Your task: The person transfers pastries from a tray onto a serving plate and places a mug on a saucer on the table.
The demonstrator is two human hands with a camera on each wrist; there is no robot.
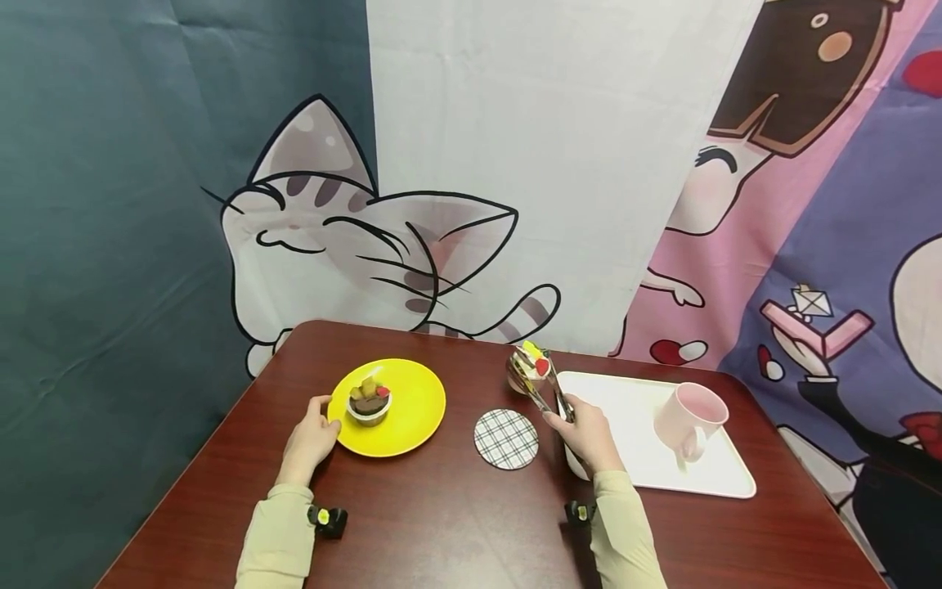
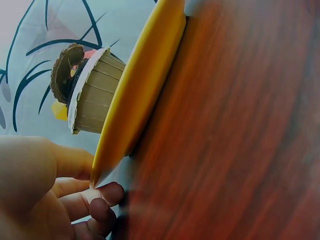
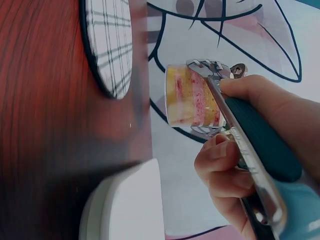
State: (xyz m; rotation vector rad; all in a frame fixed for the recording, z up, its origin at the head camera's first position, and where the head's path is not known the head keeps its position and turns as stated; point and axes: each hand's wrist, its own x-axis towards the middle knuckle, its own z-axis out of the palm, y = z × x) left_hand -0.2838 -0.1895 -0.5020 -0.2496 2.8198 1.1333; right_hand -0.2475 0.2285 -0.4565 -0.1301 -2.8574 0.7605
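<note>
My left hand point(image 1: 309, 442) pinches the near-left rim of a yellow plate point(image 1: 412, 413), thumb above and fingers below, as the left wrist view shows. A chocolate cupcake point(image 1: 368, 406) in a pale fluted wrapper sits on the plate's left part, topped with yellow pieces and a red bit. My right hand point(image 1: 592, 438) grips metal tongs point(image 3: 255, 167) with dark teal handle panels. Between the tong ends is a layered pink and yellow cake point(image 3: 192, 97) in what looks like a clear cup, held above the table. Its fruit topping shows in the head view.
A round checked coaster point(image 1: 506, 439) lies between the plate and my right hand. To the right, a white tray point(image 1: 618, 393) carries a pink mug point(image 1: 688, 415), its handle toward me. Cartoon-printed cloth point(image 1: 456, 123) hangs behind the brown table point(image 1: 434, 523).
</note>
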